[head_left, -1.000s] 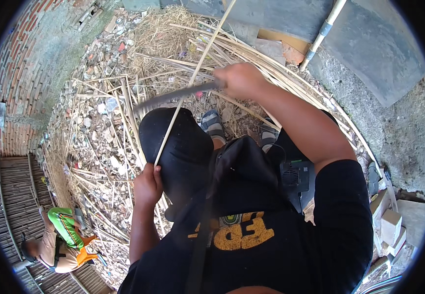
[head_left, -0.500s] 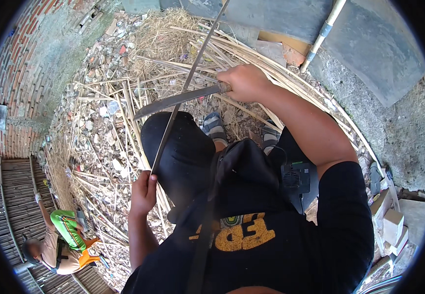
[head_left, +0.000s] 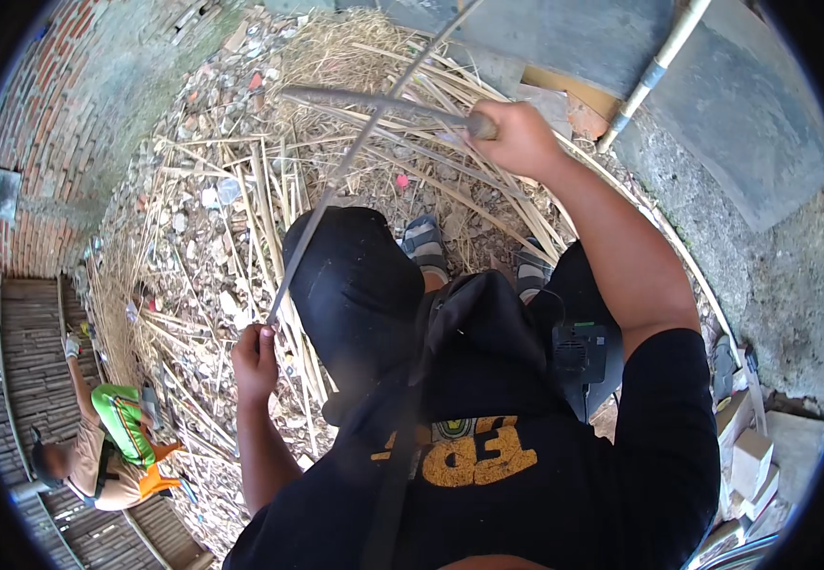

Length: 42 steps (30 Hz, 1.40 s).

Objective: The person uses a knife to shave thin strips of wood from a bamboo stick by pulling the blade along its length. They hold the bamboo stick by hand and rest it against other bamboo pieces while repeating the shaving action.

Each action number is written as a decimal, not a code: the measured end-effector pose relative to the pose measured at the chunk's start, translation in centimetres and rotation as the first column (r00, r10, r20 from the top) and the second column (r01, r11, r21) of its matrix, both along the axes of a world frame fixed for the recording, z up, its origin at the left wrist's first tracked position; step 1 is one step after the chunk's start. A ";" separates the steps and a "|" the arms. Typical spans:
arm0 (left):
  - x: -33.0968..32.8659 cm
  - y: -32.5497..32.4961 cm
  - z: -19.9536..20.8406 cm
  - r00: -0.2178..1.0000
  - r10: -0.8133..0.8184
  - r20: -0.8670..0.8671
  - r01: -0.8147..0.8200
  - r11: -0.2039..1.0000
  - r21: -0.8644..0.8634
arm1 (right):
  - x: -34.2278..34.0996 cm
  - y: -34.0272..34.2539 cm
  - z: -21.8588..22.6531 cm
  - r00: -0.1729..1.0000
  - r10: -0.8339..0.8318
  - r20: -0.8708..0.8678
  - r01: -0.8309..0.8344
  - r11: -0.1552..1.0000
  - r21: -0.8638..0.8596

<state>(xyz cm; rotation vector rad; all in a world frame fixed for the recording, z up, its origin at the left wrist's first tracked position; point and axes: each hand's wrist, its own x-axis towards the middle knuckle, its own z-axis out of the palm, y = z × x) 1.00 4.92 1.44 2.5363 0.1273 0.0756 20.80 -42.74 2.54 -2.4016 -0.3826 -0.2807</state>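
Note:
A long, thin strip, apparently split bamboo (head_left: 312,226), runs from my left hand (head_left: 256,366) up and away past the top edge. My left fingers and thumb pinch its near end beside my bent left knee. In my right hand (head_left: 523,142), held out farther ahead, is a machete (head_left: 336,97) gripped by its short wooden handle. Its dark blade points left and crosses the strip well beyond my knee. Whether blade and strip touch at the crossing, I cannot tell.
Cut bamboo strips (head_left: 265,204) and dry straw (head_left: 350,47) litter the rubble ground. Grey sheets (head_left: 744,104) and a pole (head_left: 654,71) stand ahead right. At the left, another person (head_left: 98,456) sits by a bamboo-slat wall (head_left: 27,351). Pale blocks (head_left: 752,461) lie far right.
My right hand and the machete have moved farther away and slightly right along the strip. My left hand has shifted a little left, carrying the strip's near end.

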 end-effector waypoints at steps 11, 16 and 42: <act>-5.5 9.4 -8.4 0.927 0.353 0.130 -0.369 0.782 0.503 | 0.4 -7.3 3.9 0.984 -0.177 -0.031 0.171 0.975 -0.141; -7.2 9.6 -11.4 0.872 0.473 -0.126 -0.323 0.750 0.577 | -1.3 -12.6 5.2 0.950 -0.290 -0.115 0.279 0.954 -0.108; -7.2 5.4 -15.7 0.749 0.119 -0.652 -0.137 0.990 0.024 | -26.6 -21.1 -32.6 0.424 -0.471 -0.774 0.528 0.822 -0.211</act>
